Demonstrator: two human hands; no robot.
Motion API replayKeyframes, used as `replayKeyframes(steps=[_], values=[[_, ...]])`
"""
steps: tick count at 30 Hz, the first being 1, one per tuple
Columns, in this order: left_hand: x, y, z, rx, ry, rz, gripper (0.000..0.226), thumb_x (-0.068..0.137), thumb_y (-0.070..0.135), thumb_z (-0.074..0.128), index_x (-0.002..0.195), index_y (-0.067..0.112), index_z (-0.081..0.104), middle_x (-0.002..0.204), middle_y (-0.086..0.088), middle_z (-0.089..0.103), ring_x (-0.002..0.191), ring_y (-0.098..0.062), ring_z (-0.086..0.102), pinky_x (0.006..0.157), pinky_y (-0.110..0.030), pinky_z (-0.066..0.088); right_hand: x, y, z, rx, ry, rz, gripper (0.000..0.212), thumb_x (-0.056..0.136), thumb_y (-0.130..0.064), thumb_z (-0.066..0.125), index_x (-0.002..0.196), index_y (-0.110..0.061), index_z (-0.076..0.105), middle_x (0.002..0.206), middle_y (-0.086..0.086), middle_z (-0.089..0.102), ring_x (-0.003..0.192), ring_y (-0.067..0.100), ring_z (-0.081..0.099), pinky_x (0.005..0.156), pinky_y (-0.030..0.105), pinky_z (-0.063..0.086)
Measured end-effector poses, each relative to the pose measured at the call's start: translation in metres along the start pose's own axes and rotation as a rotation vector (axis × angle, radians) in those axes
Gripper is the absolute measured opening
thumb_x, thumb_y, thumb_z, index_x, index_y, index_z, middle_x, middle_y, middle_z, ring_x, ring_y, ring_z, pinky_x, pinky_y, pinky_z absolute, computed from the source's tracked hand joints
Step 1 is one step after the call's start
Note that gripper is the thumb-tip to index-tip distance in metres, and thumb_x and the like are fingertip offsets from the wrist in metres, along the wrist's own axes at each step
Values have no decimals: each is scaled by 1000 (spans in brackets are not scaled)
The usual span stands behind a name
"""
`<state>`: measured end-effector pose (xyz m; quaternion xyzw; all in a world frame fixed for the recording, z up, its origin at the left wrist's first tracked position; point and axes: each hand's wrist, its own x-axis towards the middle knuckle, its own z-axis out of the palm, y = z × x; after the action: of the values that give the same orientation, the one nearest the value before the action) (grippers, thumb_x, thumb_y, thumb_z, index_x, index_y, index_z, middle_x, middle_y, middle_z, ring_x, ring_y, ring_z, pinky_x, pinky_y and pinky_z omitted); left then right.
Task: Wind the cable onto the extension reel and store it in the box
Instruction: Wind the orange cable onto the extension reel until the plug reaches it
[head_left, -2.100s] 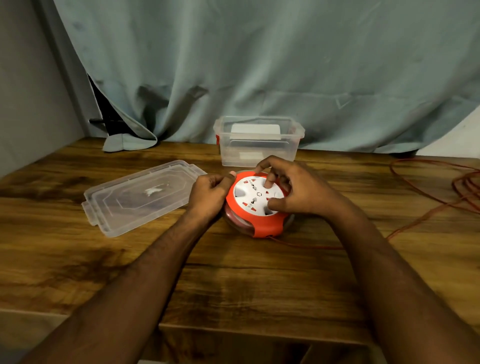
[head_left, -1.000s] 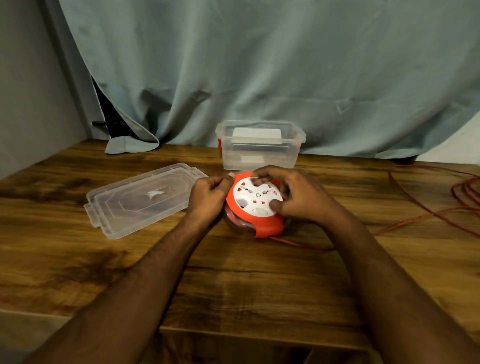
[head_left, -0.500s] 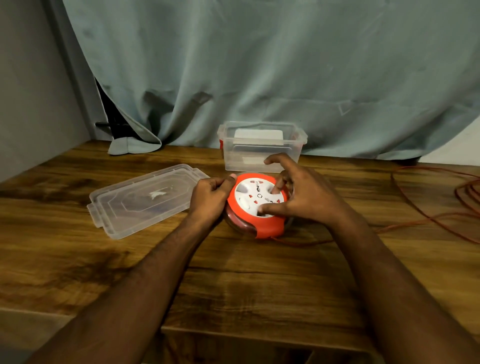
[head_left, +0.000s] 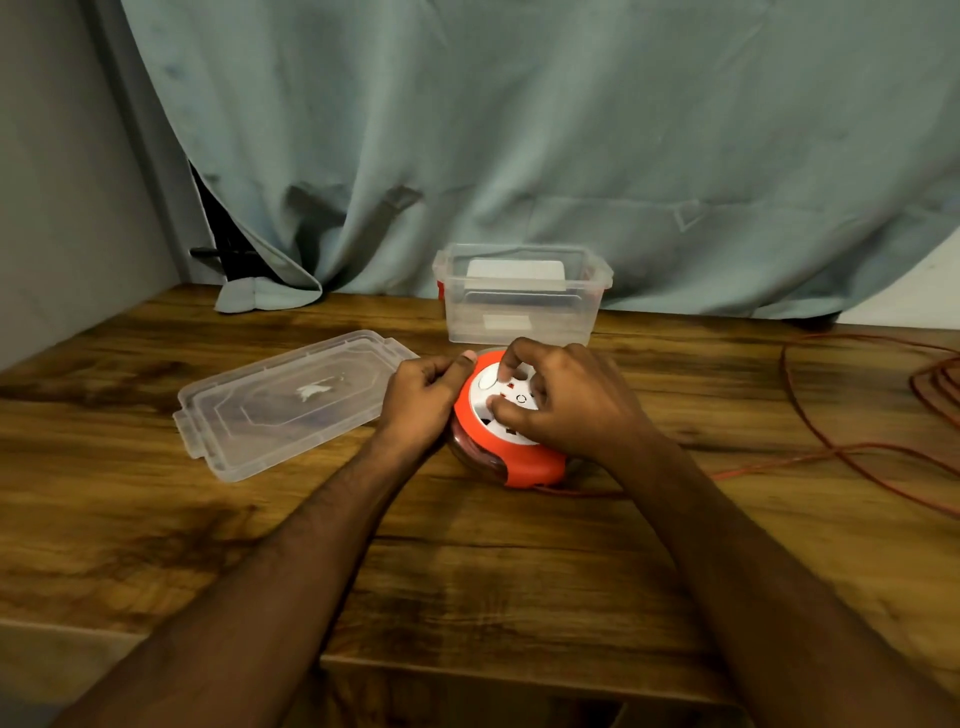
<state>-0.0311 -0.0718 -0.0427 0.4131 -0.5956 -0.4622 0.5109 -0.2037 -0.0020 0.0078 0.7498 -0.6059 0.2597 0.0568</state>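
Observation:
A round orange extension reel (head_left: 524, 465) with a white socket face sits on the wooden table (head_left: 467, 561), tilted a little toward me. My left hand (head_left: 421, 400) clasps its left rim, thumb on the top edge. My right hand (head_left: 566, 400) lies over the white face with fingertips pressed onto it. An orange cable (head_left: 841, 457) runs from under the reel to the right and lies in loose loops near the table's right edge. The clear plastic box (head_left: 519, 317) stands open just behind the reel.
The box's clear lid (head_left: 291, 405) lies flat to the left of my left hand. A grey-green curtain (head_left: 519, 145) hangs along the back of the table. A grey wall closes the left side. The table's front edge runs below my forearms.
My right hand has shifted round on the white face, its fingers now curled at the top. The left hand has kept its hold. The loose cable on the right has changed shape.

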Motion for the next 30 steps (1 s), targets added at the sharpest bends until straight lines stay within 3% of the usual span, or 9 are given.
replayKeyframes(steps=[4, 7, 11, 14, 18, 22, 25, 27, 30], values=[[-1, 1, 0, -38, 55, 4, 29, 106, 30, 64, 91, 15, 83, 91, -12, 83, 89, -35, 81, 88, -57, 65, -1, 2, -2, 25, 38, -17, 35, 88, -44, 67, 122, -38, 57, 76, -15, 59, 71, 10, 58, 64, 26, 36], [1, 0, 0, -52, 88, -8, 28, 103, 37, 67, 88, 20, 84, 92, -10, 84, 92, -35, 81, 91, -60, 64, -1, 14, -8, 145, 24, -26, 60, 78, -26, 67, 135, -39, 53, 105, -17, 68, 66, -5, 48, 61, 21, 36], [2, -1, 0, -37, 95, -19, 27, 104, 35, 66, 90, 21, 84, 91, -7, 84, 91, -32, 81, 91, -59, 64, -1, 20, -11, 183, -136, -7, 79, 78, -20, 73, 148, -40, 45, 118, -21, 62, 67, -8, 42, 57, 17, 36], [2, -1, 0, -43, 79, -39, 25, 105, 33, 65, 93, 20, 83, 92, -7, 84, 89, -30, 82, 90, -56, 65, -1, 25, -12, 194, -148, -22, 89, 73, -26, 71, 152, -46, 36, 132, -18, 66, 69, -11, 43, 61, 18, 40], [2, 1, 0, -63, 82, -42, 26, 104, 31, 66, 102, 12, 84, 94, -11, 84, 91, -32, 81, 90, -56, 65, -1, 29, -16, 256, -192, 21, 99, 68, -38, 77, 153, -51, 28, 133, -22, 65, 97, 3, 64, 76, 32, 57], [1, 1, -2, -80, 73, -49, 23, 104, 29, 66, 98, 14, 82, 96, -12, 84, 91, -33, 81, 88, -51, 66, -2, 30, -18, 273, -204, 45, 104, 67, -47, 83, 154, -52, 25, 129, -21, 67, 121, 13, 62, 95, 45, 58], [1, 1, -2, -99, 76, -34, 22, 104, 29, 67, 99, 13, 82, 94, -11, 84, 90, -33, 81, 82, -44, 66, -2, 26, -17, 177, -166, 47, 103, 67, -58, 85, 152, -51, 27, 118, -19, 65, 114, 14, 62, 86, 35, 56], [1, 2, -1, -98, 77, -15, 21, 104, 28, 67, 99, 13, 82, 94, -11, 83, 90, -31, 81, 82, -43, 65, -2, 21, -12, 50, -109, 25, 97, 65, -72, 76, 147, -52, 29, 108, -17, 65, 105, 16, 62, 74, 31, 45], [0, 3, -1, -99, 74, -7, 21, 104, 26, 66, 93, 17, 82, 90, -9, 83, 88, -29, 80, 81, -40, 65, -1, 11, -9, -28, -30, 23, 92, 63, -76, 71, 143, -48, 36, 96, -13, 68, 94, 18, 64, 68, 29, 36]])
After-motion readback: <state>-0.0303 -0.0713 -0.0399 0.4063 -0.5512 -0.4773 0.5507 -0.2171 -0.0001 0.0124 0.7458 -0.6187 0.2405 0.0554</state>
